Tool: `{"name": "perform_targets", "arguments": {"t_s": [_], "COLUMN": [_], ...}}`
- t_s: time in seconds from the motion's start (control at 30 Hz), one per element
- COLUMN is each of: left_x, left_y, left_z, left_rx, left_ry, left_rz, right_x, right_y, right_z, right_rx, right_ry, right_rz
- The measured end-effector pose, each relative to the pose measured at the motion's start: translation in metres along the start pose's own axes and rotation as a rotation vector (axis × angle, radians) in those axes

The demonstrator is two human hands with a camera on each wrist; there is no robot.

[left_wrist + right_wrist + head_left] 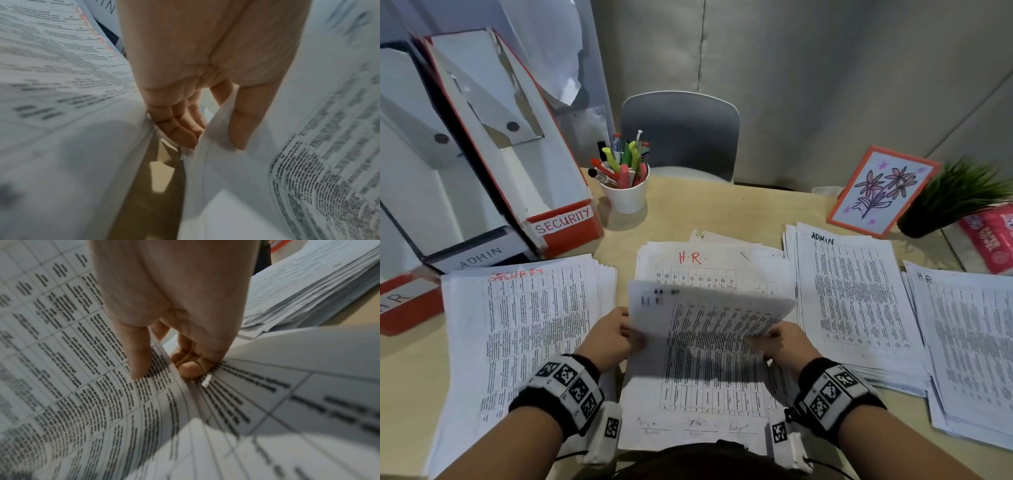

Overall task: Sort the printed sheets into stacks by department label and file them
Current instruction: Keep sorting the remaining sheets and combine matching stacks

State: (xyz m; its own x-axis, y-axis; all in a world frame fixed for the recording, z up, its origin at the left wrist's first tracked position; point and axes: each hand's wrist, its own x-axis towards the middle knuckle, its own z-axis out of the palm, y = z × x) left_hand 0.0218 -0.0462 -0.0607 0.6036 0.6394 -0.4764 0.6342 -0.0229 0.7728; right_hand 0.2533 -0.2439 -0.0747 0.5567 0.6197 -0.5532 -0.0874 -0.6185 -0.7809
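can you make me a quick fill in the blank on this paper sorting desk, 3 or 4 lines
1. Both hands, the left hand and right hand, hold up one printed ____.
2. The stack left of the hands bears the red label ____.
3. The white cup holds ____.
4. The file box nearest that cup reads ____.

Missing words: sheet; SECURITY; pens and markers; SECURITY
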Motion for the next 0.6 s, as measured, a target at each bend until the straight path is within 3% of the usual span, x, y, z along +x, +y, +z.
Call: {"name": "perform_targets", "arguments": {"t_s": [0.17, 0.3, 0.47, 0.6], "left_x": [0.001, 0.006, 0.009, 0.006], "left_y": [-0.001, 0.004, 0.022, 0.038], "left_z": [0.001, 0.006, 0.014, 0.014], "left_rx": [-0.051, -0.238, -0.216, -0.226], "left_ry": [0.079, 0.104, -0.047, -0.086], "left_rz": [0.017, -0.049, -0.062, -0.025], "right_x": [-0.003, -0.006, -0.001, -0.001], "right_y": [-0.005, -0.011, -0.015, -0.019], "right_z": [0.001, 0.000, 0.004, 0.003], "right_rx": [0.050, 0.040, -0.061, -0.054], "right_ry": [0.055, 0.100, 0.097, 0.097], "right_rz": [-0.015, -0.025, 0.010, 0.060]}}
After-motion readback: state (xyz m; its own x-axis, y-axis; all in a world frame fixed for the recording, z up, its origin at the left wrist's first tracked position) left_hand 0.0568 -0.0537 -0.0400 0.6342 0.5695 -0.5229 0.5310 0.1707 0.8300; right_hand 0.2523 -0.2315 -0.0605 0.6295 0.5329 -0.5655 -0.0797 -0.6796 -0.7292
